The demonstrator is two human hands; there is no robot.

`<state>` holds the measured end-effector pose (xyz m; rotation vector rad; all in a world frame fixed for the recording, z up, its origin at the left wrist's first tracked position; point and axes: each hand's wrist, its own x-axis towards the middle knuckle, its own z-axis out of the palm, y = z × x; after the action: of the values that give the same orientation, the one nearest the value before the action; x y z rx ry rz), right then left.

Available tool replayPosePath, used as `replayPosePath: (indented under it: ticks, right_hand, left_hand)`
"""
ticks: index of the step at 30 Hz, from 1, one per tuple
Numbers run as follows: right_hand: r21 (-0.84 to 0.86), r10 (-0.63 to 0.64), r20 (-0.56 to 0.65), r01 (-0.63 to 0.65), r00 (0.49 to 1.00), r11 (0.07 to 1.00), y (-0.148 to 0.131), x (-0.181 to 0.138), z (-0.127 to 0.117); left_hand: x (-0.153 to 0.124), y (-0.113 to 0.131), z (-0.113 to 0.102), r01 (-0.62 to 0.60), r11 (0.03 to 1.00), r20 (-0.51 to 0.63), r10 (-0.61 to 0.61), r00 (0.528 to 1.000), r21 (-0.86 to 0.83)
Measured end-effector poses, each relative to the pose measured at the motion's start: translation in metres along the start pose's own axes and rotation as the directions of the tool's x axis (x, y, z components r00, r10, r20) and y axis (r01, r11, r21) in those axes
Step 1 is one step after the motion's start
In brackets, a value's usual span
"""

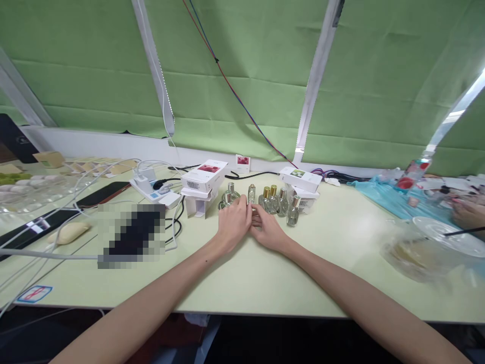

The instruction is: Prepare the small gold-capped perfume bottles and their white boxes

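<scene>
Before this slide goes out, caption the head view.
Left hand and right hand meet at a small glass bottle, two gold-capped bottles to its right.

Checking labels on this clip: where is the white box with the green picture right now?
In the head view, the box lies right of centre atop another white box, just behind the rightmost glass bottle and beyond the right hand.

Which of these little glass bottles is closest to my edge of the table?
The rightmost glass bottle, silver-capped, standing in front of the stacked white boxes on the right; the others visible sit farther back.
</scene>
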<state>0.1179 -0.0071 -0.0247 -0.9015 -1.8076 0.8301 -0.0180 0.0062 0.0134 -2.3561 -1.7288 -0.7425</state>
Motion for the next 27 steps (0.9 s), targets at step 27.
replayPosePath:
  ticks: [27]
  right_hand:
    - [-0.012,0.015,-0.020,-0.015,1.000,1.000,0.0026,0.0002,-0.0009]
  left_hand:
    - [0.0043,-0.0043,0.0030,-0.023,1.000,0.041,0.023,0.999,-0.010]
